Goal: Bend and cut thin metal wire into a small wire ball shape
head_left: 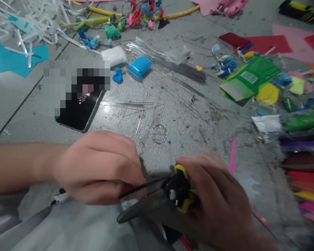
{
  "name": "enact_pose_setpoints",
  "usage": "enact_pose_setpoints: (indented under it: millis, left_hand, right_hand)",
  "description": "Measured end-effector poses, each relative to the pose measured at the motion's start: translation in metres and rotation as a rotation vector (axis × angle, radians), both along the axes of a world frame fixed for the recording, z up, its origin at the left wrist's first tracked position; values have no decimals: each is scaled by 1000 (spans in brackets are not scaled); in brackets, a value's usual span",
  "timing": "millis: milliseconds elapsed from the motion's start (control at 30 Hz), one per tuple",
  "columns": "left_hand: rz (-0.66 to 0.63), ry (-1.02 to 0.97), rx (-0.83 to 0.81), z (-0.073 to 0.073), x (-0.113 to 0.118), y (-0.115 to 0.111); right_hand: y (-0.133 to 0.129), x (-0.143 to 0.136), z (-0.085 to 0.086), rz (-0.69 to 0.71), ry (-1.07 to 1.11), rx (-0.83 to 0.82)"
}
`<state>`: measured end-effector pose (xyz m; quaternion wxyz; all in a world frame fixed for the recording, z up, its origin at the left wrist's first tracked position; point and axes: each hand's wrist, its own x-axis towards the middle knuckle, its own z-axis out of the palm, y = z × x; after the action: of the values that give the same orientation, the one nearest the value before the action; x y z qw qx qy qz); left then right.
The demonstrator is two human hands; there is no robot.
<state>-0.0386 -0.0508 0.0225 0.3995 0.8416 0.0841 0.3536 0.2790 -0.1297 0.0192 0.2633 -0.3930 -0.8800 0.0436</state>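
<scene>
My right hand [219,198] is wrapped round a pair of shears [146,202] with black and yellow handles. Their two blades stand apart and point left. Close to the upper blade's tip is my left hand [104,169], its fingers curled closed; what they pinch, if anything, is hidden. A small round wire ring with cross wires [159,134] lies flat beyond both hands. Between it and a black phone [77,111], a few thin straight wires [128,104] are spread on the grey surface.
Further back lie a bundle of wires [170,61], white clay [114,56] and a blue clay pack [139,67]. Bright packets, including a green one [251,78], crowd the right side. White paper strips [39,21] are heaped at the far left. A pink stick [233,155] lies beyond my right hand.
</scene>
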Motion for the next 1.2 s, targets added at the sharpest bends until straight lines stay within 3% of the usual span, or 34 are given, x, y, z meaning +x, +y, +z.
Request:
enact_pose_setpoints:
  millis: [67,100,133,333,533,600,700,800,900,1033,1200]
  left_hand:
    - [-74,-24,55,-1,1,4]
    - [-43,-24,61,-1,2,7]
    - [-120,-33,86,0,3,9]
    - [-27,-46,20,6,4,14]
    - [-18,-40,18,10,0,8]
    - [21,-14,-11,11,4,5]
    - [286,42,-58,14,22,0]
    - [341,56,-24,17,42,-1]
    - [333,54,1,17,49,0]
    - [285,35,-27,10,30,-1]
    - [5,-111,39,1,5,6]
  right_hand:
    - [3,2,1,32,-10,-10]
    - [4,2,1,40,-10,-14]
    - [5,3,0,38,-6,-10]
    - [4,7,-5,-107,8,87]
    - [5,7,-5,-130,29,81]
    - [5,8,-4,-121,54,60]
    - [4,10,-2,-123,50,46]
    - [4,12,-2,-121,31,54]
    - [6,12,-2,-118,28,88]
    - [9,12,-2,-123,4,98]
    - [10,13,2,-109,2,108]
